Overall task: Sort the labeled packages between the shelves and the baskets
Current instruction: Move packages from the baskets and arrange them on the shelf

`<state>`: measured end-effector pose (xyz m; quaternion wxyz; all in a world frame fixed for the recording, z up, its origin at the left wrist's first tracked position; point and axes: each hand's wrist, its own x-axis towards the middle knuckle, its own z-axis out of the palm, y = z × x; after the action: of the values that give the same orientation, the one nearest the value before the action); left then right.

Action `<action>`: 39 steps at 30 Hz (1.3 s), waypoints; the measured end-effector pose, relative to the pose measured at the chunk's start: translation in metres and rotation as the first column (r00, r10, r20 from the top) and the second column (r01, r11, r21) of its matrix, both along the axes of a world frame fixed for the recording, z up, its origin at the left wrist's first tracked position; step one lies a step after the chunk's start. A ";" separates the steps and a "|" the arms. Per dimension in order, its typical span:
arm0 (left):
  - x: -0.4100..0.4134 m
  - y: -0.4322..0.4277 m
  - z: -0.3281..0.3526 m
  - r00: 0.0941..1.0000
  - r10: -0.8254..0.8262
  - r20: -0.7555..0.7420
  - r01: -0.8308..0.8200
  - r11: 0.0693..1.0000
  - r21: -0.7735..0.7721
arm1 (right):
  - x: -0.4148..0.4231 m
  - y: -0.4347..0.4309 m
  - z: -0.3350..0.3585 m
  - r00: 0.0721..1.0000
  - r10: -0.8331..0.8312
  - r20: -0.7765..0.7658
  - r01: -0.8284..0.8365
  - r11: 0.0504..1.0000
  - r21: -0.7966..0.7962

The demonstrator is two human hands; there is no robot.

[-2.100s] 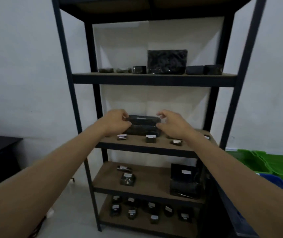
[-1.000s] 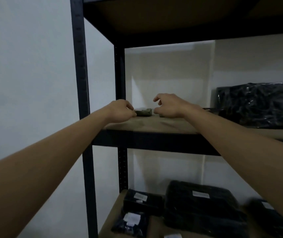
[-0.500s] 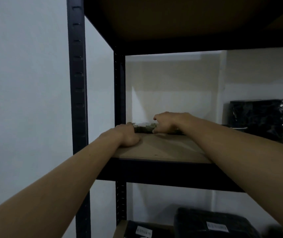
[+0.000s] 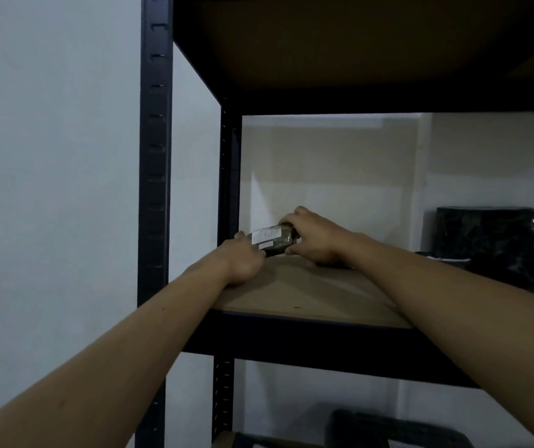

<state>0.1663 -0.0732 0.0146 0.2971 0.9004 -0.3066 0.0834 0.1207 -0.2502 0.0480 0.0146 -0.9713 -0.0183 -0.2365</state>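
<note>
Now tilted up on the shelf (image 4: 307, 295), label showing.
Black bundle (image 4: 498, 247) stands well apart on the right; left hand (image 4: 243, 263), resting on the board before, and right hand (image 4: 314, 237) pinch the small labeled package (image 4: 270, 239) at the back-left corner.

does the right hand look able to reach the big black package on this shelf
Probably yes: the big black package sits nearby on the same shelf, but the right hand grips the small labeled package.

Small package (image 4: 270, 242) on shelf (image 4: 307, 292), left of large package (image 4: 498, 247).
</note>
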 end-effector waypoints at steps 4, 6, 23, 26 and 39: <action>-0.011 0.003 0.005 0.983 -0.123 0.133 0.155 0.952 -0.263 | -0.025 -0.002 0.010 0.977 0.088 0.196 -0.105 0.992 0.075; -0.019 0.004 0.009 0.963 -0.168 0.209 0.234 0.907 -0.350 | -0.037 -0.005 0.015 0.954 0.099 0.282 -0.138 0.983 0.121; -0.103 -0.003 0.017 0.994 -0.050 0.102 0.104 0.768 -0.632 | -0.117 -0.009 -0.001 0.876 0.133 0.464 -0.267 0.935 0.235; -0.141 0.002 0.012 0.993 -0.048 0.106 0.104 0.772 -0.627 | -0.156 -0.008 -0.006 0.898 0.143 0.416 -0.253 0.942 0.222; -0.342 0.001 -0.062 0.945 -0.321 0.063 0.324 0.898 -0.297 | -0.423 -0.022 -0.069 0.992 -0.054 0.114 0.014 0.946 0.325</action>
<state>-0.1761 -0.0720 -0.0471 0.4398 0.7801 -0.4368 0.0846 -0.3019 -0.2722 -0.0210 0.1682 -0.9398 0.0367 -0.2951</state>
